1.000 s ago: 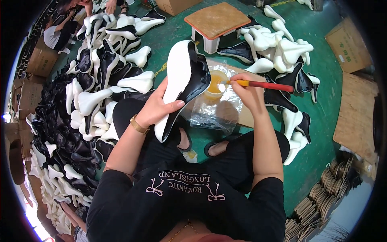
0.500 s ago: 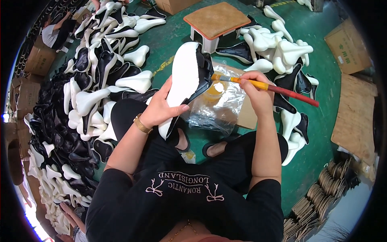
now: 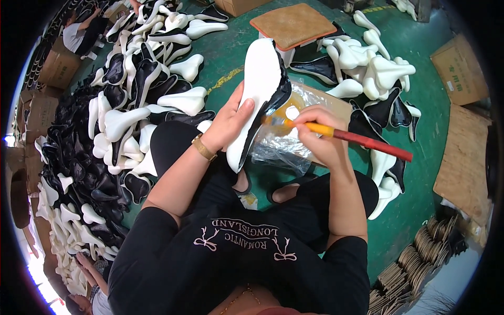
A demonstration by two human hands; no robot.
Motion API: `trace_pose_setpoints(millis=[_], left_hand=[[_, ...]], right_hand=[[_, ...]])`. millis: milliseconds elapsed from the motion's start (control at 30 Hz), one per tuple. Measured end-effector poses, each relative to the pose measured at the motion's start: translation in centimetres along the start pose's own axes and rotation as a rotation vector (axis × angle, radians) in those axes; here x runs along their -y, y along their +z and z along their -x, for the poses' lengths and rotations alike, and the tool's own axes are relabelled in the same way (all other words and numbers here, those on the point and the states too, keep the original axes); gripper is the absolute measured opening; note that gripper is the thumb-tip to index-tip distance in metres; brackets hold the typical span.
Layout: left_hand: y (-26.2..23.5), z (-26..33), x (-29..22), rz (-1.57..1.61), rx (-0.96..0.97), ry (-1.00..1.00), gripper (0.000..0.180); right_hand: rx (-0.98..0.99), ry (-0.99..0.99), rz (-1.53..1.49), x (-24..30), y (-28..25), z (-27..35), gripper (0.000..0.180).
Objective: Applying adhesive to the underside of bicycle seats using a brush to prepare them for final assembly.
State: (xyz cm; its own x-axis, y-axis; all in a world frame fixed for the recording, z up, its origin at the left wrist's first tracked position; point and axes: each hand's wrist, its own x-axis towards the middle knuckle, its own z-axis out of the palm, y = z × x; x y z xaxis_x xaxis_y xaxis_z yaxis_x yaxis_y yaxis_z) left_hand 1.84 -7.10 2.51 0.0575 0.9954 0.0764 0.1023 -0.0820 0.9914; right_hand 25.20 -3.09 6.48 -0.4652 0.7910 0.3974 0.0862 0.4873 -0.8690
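Observation:
My left hand (image 3: 233,119) is closed around a bicycle saddle (image 3: 258,79), its thumb on the white foam side. The saddle is tilted on edge, with its black underside turned to the right. In my right hand (image 3: 321,135) is a paintbrush (image 3: 362,140) with a red and yellow handle, gripped near the bristles. The bristle end sits at the saddle's black edge, below its middle; whether it touches cannot be made out. Behind the brush, a container of yellowish liquid (image 3: 292,103) stands on clear plastic sheeting (image 3: 283,149) over a cardboard box (image 3: 338,107).
White and black saddle parts are heaped at the left (image 3: 126,123) and far right (image 3: 373,63). A stool with a tan woven top (image 3: 293,26) stands ahead. Cardboard boxes (image 3: 458,68) and stacked brown sheets (image 3: 415,262) line the right. Other people (image 3: 79,34) sit at the left edge.
The saddle has moved up and to the right with my left hand. My right hand has brought the brush lower along the saddle's black edge.

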Motion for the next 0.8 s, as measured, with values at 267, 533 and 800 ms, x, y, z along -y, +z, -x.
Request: trace_pose_setpoints(millis=[267, 533, 800], left_hand=[[0.8, -1.3, -1.3, 0.144, -0.035, -0.072, 0.065], [1.2, -1.9, -1.7, 0.113, -0.017, -0.002, 0.067], [0.0, -0.7, -0.9, -0.032, -0.050, 0.187, 0.081]], right_hand=[[0.226, -0.095, -0.092, 1.2, 1.0, 0.5, 0.010], [0.105, -0.139, -0.030, 0.5, 0.2, 0.3, 0.010], [-0.291, 0.089, -0.147, -3.4, -3.3, -0.1, 0.009]])
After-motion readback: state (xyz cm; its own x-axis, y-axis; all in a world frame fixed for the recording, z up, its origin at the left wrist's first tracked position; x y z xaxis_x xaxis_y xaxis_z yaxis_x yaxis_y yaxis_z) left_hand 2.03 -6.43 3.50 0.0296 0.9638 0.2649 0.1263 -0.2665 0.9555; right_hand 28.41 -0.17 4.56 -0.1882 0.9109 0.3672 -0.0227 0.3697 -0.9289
